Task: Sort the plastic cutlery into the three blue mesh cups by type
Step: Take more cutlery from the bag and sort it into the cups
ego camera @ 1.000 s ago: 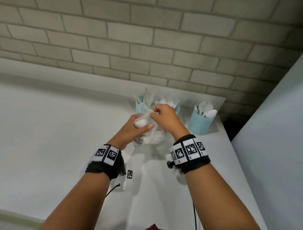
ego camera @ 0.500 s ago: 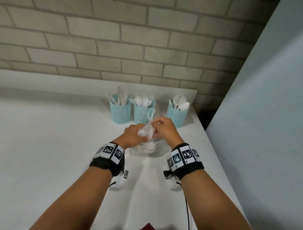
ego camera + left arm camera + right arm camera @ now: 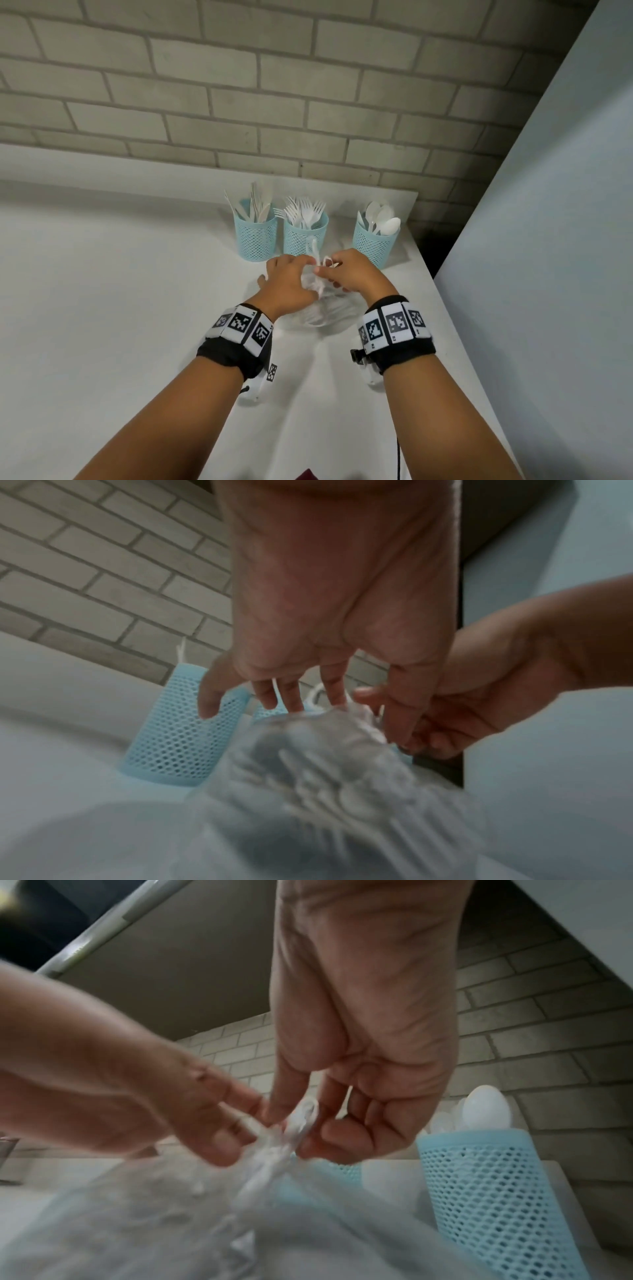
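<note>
Hands [image 3: 318, 277] pinching clear bag [image 3: 325, 313]; cutlery inside, three cups [image 3: 305, 241] filled.

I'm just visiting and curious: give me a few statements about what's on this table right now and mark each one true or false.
1. Three blue mesh cups stand near the brick wall. True.
2. The middle cup holds forks. True.
3. The right cup holds knives. False: it holds spoons.
4. Both hands work at the twisted top of a clear plastic bag. True: the left hand and right hand meet there.
5. The bag is empty. False: white cutlery shows through it.
6. The bag hangs high above the table. False: it sits on the white table.
</note>
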Available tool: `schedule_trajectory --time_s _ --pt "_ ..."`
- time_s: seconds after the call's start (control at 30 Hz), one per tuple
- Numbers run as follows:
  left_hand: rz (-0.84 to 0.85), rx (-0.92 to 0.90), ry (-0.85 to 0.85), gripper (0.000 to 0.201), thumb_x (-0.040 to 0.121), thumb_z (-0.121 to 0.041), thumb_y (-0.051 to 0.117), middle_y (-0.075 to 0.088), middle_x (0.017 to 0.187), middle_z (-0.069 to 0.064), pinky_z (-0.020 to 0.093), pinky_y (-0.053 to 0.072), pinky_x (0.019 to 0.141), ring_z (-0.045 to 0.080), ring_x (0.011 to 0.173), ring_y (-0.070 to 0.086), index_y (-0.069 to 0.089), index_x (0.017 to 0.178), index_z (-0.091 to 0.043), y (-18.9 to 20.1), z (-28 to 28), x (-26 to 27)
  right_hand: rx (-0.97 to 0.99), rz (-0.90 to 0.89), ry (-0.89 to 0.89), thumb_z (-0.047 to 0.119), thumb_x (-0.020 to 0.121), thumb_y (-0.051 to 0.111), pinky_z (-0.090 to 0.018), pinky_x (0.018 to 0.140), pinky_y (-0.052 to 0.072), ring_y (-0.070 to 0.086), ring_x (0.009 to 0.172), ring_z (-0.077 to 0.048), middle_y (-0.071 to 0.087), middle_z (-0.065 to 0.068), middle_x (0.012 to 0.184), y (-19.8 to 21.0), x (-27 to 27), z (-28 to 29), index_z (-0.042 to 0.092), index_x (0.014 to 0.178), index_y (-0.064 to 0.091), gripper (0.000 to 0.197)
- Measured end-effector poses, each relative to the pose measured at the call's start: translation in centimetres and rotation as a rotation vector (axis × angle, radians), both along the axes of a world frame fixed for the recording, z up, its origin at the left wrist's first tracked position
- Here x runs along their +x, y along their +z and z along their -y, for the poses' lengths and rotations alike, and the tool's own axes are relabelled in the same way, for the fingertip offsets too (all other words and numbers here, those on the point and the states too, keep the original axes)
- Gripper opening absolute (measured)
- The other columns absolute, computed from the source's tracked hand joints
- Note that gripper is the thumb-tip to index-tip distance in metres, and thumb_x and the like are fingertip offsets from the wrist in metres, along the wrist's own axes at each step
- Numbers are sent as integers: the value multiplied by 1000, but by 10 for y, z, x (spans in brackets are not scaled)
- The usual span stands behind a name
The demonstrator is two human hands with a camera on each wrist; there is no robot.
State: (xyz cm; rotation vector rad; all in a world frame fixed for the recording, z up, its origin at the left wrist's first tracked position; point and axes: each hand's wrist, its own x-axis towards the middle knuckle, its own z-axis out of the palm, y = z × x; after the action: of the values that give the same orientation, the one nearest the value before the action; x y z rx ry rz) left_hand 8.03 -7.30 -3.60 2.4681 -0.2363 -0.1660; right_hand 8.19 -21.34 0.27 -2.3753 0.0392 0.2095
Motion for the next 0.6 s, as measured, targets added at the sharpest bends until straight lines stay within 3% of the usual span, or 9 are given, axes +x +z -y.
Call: schedule_trajectory --time_s 0.07,0.2,0.27,0.33,0.43,0.47,0.53,0.6 --pt "94 60 23 57 74 -41 70 45 130 -2 44 29 102 24 127 32 48 126 -32 4 7 -5 21 79 -27 31 91 59 -24 59 44 53 53 -13 56 -2 58 -3 0 -5 13 62 55 34" --pt "87 71 94 32 76 -46 68 65 106 -5 39 32 93 20 110 54 64 103 -29 1 6 -4 136 270 -85 27 94 54 -31 72 51 57 55 -16 60 -6 59 7 -4 -9 13 67 62 32" --pt "106 93 88 21 82 -46 62 69 96 -3 38 33 93 19 104 57 68 89 -27 -2 5 -4 303 360 -150 26 95 52 -29 66 51 55 52 -13 58 -2 55 19 -4 -7 17 65 60 33" --pt "124 114 87 28 86 -48 57 68 89 -3 37 33 91 19 98 58 65 79 -23 -4 4 -5 549 399 -197 24 96 51 -21 57 50 55 49 -10 57 -1 56 31 -6 -4 16 68 61 31" --pt "164 53 107 23 87 -43 58 68 101 -6 35 32 90 19 105 58 67 100 -27 0 2 -6 690 293 -185 29 99 44 -22 62 52 62 59 -10 62 -3 67 35 -5 2 12 85 63 29" --pt "177 8 124 25 86 -40 61 67 104 -6 35 32 91 18 106 58 64 109 -29 2 0 -6 621 230 -204 31 100 39 -26 67 53 63 66 -14 63 -4 73 31 -3 5 12 95 61 29" --pt "205 -87 150 36 83 -33 66 65 96 -6 33 33 90 18 103 59 55 118 -29 6 -3 -7 295 120 -222 26 101 33 -35 80 48 61 86 -24 61 -11 93 22 1 13 12 109 53 25" --pt "207 -134 156 38 81 -26 69 59 88 -8 33 34 88 19 98 60 52 115 -26 8 -4 -7 -103 -44 -65 15 97 40 -35 92 41 55 110 -28 56 -13 120 13 -2 19 9 124 50 29"
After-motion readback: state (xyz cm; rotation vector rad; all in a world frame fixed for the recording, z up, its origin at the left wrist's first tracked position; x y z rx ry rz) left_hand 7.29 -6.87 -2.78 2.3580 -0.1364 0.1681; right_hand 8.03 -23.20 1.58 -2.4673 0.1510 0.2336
